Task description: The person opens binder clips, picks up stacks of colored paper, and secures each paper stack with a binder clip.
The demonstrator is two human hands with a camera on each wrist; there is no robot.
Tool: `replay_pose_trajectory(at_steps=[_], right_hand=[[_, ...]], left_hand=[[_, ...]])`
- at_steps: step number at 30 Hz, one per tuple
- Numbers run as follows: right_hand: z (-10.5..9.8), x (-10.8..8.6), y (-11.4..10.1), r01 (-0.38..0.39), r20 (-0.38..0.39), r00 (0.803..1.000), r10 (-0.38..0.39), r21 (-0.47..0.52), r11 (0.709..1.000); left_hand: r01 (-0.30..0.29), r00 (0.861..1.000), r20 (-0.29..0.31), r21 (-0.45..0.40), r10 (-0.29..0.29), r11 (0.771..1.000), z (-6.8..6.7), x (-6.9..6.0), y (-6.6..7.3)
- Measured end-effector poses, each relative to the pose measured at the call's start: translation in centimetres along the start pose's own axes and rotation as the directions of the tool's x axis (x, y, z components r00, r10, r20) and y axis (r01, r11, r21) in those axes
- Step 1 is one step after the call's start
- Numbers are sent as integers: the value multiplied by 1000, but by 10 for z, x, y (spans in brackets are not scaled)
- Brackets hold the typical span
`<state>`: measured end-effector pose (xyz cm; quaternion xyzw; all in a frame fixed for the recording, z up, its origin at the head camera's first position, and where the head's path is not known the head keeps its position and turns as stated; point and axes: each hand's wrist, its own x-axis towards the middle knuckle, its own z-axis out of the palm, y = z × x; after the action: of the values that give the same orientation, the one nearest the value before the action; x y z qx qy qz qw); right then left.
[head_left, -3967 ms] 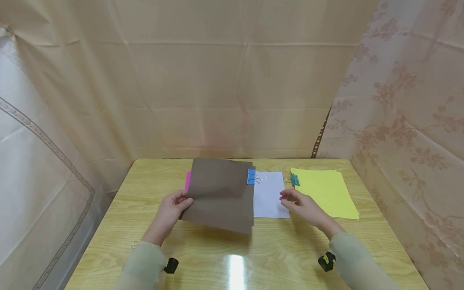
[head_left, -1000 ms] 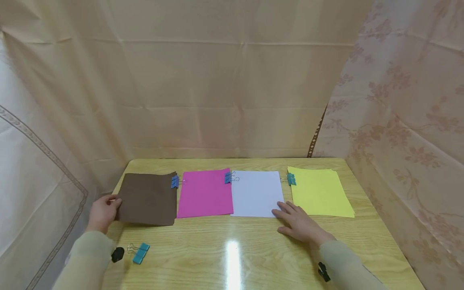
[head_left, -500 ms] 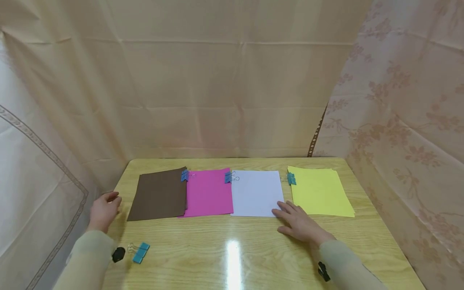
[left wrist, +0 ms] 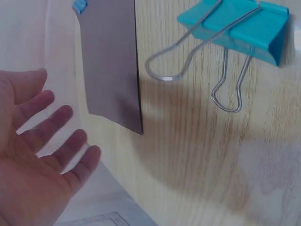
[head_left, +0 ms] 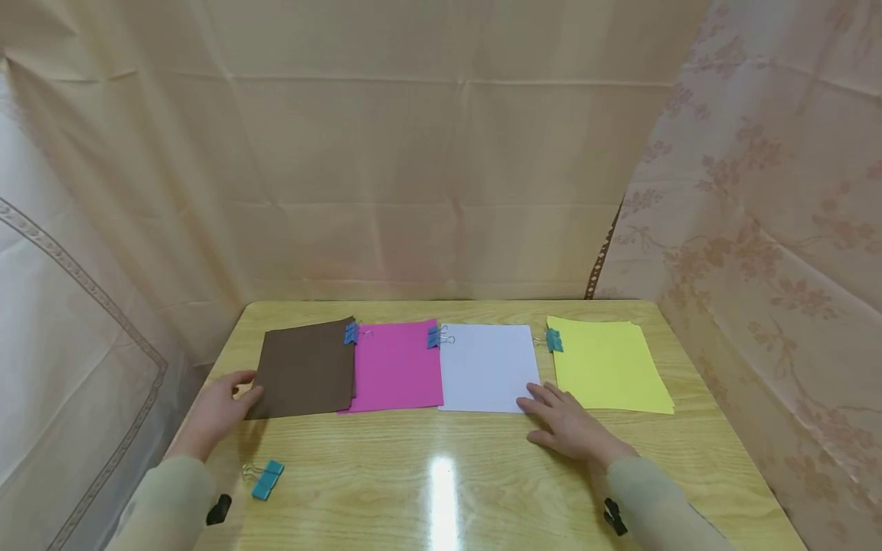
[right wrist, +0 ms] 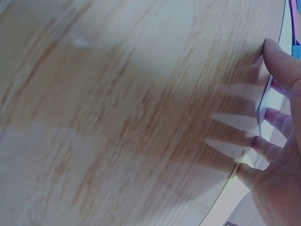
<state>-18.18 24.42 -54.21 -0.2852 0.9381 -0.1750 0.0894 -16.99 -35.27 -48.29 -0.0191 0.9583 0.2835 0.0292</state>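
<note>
A clipped stack of brown paper (head_left: 303,371) lies at the left, its right edge overlapping the pink paper stack (head_left: 396,367). My left hand (head_left: 219,405) is at the brown stack's left edge, fingers loosely bent and holding nothing; in the left wrist view they appear apart from the paper. White paper (head_left: 488,367) lies beside the pink stack. On its lower right corner rest the spread fingers of my right hand (head_left: 568,428). Blue binder clips sit on the right edges of the brown stack, this clip (head_left: 352,333), and the pink stack, that clip (head_left: 433,337).
Yellow paper (head_left: 609,363) lies at the right, with a teal binder clip (head_left: 554,340) on its left edge. A loose teal binder clip (head_left: 267,480) lies on the wooden table (head_left: 365,482) near my left wrist. Curtains (head_left: 427,191) hang behind the table.
The brown stack, earlier held over the pink one, was set down at the left, then shifted right and let go. My left hand has since moved to its left edge. The right hand stays still lately.
</note>
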Motion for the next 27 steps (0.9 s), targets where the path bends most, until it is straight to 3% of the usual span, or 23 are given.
replay_pose_trajectory(at_steps=[3,8,13,19,23,27], right_hand=[[1,0,1,-2,1,1000,2,-2,1000],[2,1,1,9,-7,1000,-9,-4,1000],[2,0,0,15,-15,1000,-15,-8,1000],[1,0,0,11,-13,1000,-11,-3,1000],[1,0,0,8,-13,1000,-8,-2,1000],[2,1,1,19,-20,1000,-19,-4,1000]], left_hand=[[-36,999,35,15,35,999,2,-5,5],[-29,989,148,47,22,998,-2,-15,10],[-53,978,206,113,28,992,-9,-20,13],[-26,956,294,171,-26,985,-10,-25,15],[-8,943,328,180,-52,984,-7,-29,17],[-29,944,328,215,-44,976,-2,-33,16]])
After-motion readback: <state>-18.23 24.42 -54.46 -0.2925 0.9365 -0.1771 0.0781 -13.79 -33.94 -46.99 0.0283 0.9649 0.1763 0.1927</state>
